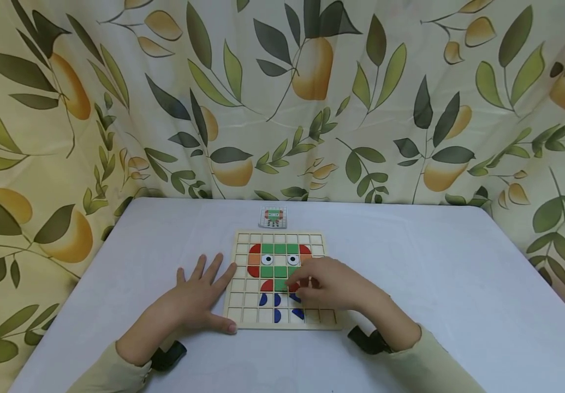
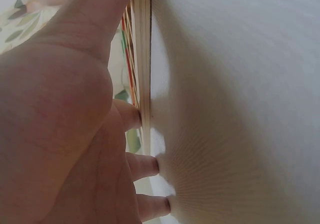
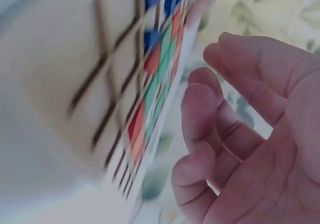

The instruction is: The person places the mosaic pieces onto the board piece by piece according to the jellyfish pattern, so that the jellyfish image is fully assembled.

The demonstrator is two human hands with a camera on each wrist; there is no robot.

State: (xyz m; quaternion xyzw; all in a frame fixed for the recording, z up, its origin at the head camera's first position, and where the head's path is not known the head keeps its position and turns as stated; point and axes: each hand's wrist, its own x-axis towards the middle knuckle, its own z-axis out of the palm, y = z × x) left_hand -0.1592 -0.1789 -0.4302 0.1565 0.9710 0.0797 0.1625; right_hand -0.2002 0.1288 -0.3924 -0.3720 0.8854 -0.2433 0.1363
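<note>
A square wooden grid board (image 1: 236, 315) lies on the table with coloured flat pieces in its cells. Green squares (image 1: 279, 249), red rounded pieces (image 1: 266, 285), orange pieces (image 1: 253, 260) and two eye tiles (image 1: 267, 260) form a figure. Below them sit several blue half-round pieces (image 1: 277, 315). My left hand (image 1: 189, 302) rests at the board's left side, fingers spread, with thumb and forefinger against its edge (image 2: 144, 59). Over the board's right part hovers my right hand (image 1: 338, 284), fingers loosely bent. In the right wrist view, thumb and fingertips (image 3: 201, 92) stand apart with nothing between them.
Behind the board lies a small card (image 1: 273, 217) with a picture of a similar figure on a grid. A white cloth (image 1: 434, 262) covers the table. Leaf-and-fruit curtains (image 1: 282, 142) hang along the back and sides. Each wrist wears a black device (image 1: 169, 356).
</note>
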